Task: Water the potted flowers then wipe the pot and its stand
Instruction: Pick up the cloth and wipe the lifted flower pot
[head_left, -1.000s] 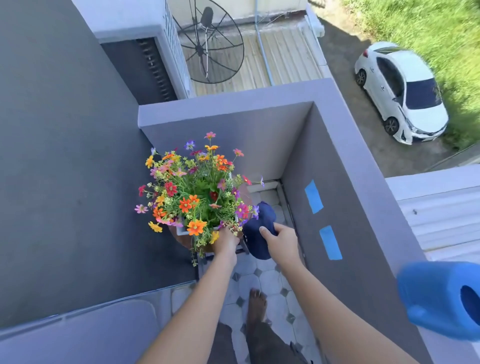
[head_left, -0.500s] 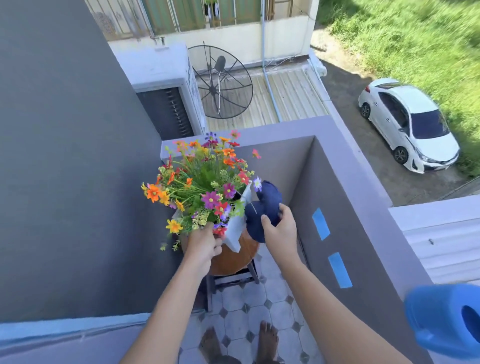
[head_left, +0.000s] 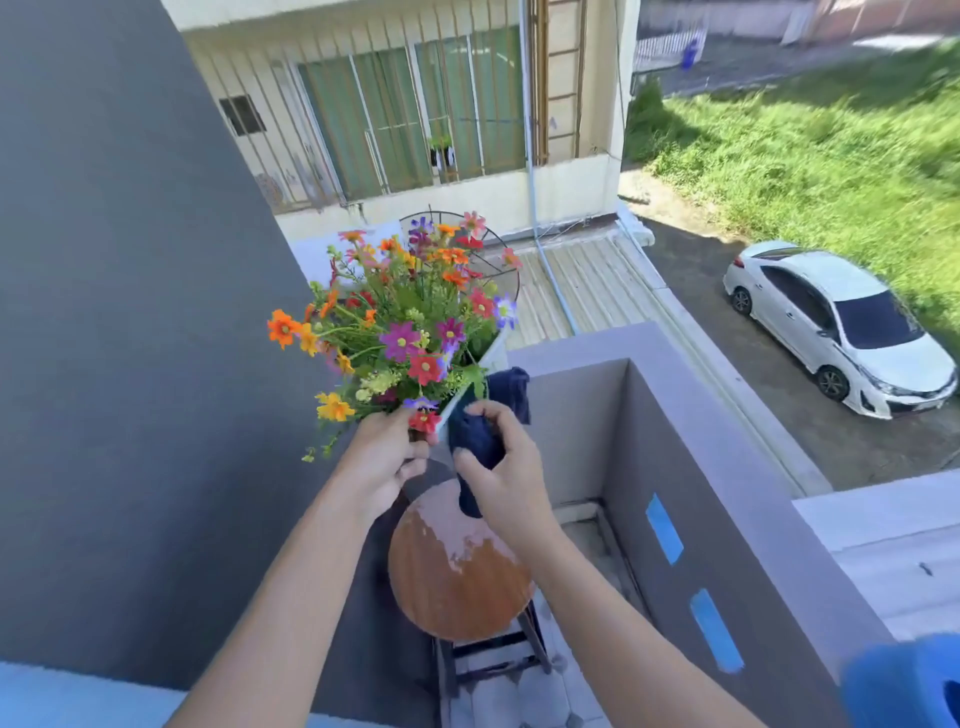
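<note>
A bunch of colourful flowers (head_left: 405, 332) in a white pot (head_left: 491, 356) is lifted into the air and tilted to the right. My left hand (head_left: 382, 462) grips the pot from below on its left side. My right hand (head_left: 506, 478) is shut on a dark blue cloth (head_left: 480, 434) and presses it against the pot's right side. Below them stands a round wooden stand (head_left: 457, 577) with a worn, partly pale top and dark legs. Nothing sits on the stand's top.
A dark grey wall (head_left: 130, 338) rises on the left. A grey balcony parapet (head_left: 727, 457) with blue tape strips runs along the right. A blue watering can (head_left: 904, 680) sits on the parapet at bottom right. Tiled floor (head_left: 509, 691) lies under the stand.
Both hands have raised the pot off the stand and tilted it; the stand's top is now bare. The view has swung upward toward the neighbouring building.
</note>
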